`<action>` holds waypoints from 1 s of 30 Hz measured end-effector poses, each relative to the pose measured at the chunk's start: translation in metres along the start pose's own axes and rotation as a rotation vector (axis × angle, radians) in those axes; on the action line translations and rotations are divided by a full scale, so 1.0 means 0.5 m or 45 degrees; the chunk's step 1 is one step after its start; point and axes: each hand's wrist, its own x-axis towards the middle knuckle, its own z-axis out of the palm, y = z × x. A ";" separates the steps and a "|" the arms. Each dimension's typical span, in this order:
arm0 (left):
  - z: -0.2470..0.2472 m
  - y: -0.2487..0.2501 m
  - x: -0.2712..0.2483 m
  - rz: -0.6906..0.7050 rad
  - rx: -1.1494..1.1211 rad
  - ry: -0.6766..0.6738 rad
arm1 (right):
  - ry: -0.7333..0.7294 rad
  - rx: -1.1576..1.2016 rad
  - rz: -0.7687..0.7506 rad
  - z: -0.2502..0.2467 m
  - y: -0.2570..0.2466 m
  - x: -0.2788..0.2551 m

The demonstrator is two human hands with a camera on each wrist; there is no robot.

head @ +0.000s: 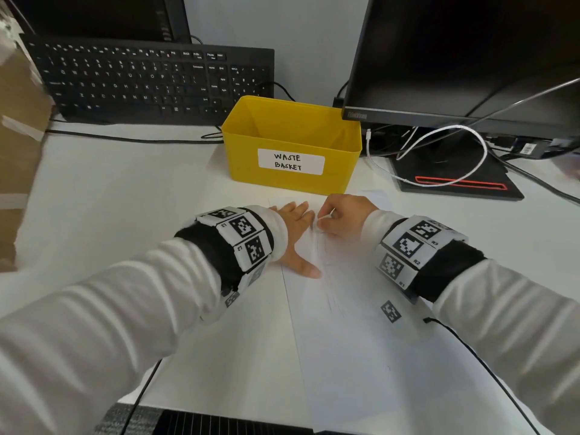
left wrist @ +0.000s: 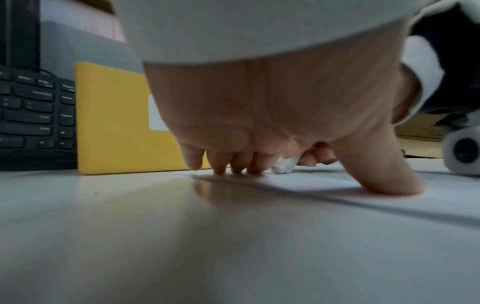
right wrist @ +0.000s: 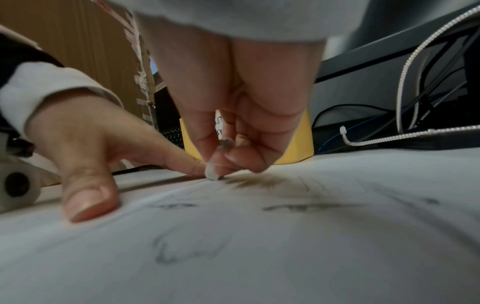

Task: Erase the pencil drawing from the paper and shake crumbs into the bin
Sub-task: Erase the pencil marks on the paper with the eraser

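A white sheet of paper (head: 354,346) with faint pencil lines lies on the white desk in front of me. My left hand (head: 296,237) presses flat on its far left part, fingers spread and straight. My right hand (head: 340,218) pinches a small grey-white eraser (right wrist: 213,171) whose tip touches the paper next to the left index finger. In the right wrist view, pencil marks (right wrist: 182,253) and dark smudges (right wrist: 257,182) cover the sheet. In the left wrist view the eraser (left wrist: 285,166) shows beyond my fingers. The yellow bin (head: 292,146) labelled "WASTE BASKET" stands just behind the paper.
A black keyboard (head: 150,80) leans at the back left, with a cardboard box (head: 18,127) at the far left. A monitor (head: 464,58) on its stand (head: 455,180) fills the back right, with white and black cables around it.
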 end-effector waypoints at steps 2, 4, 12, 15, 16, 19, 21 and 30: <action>0.002 -0.001 0.004 -0.007 0.003 0.006 | 0.021 -0.103 -0.024 0.000 -0.005 -0.004; 0.004 -0.003 0.007 -0.013 0.008 0.010 | -0.027 -0.063 -0.015 -0.001 -0.004 -0.006; 0.004 -0.002 0.006 -0.014 0.015 -0.002 | 0.037 0.204 0.099 -0.010 0.014 0.006; 0.003 -0.003 0.008 -0.023 0.023 -0.008 | -0.020 0.240 0.092 -0.013 0.020 0.004; 0.004 -0.003 0.009 -0.025 0.020 -0.009 | -0.084 0.251 0.081 -0.011 0.020 0.001; 0.005 -0.003 0.010 -0.022 0.008 -0.009 | -0.178 0.265 0.062 -0.006 0.016 -0.005; 0.004 -0.004 0.008 -0.018 0.006 -0.006 | -0.097 0.261 0.075 -0.006 0.014 0.001; 0.005 -0.004 0.009 -0.015 -0.002 0.000 | -0.216 0.308 0.046 0.000 0.010 -0.005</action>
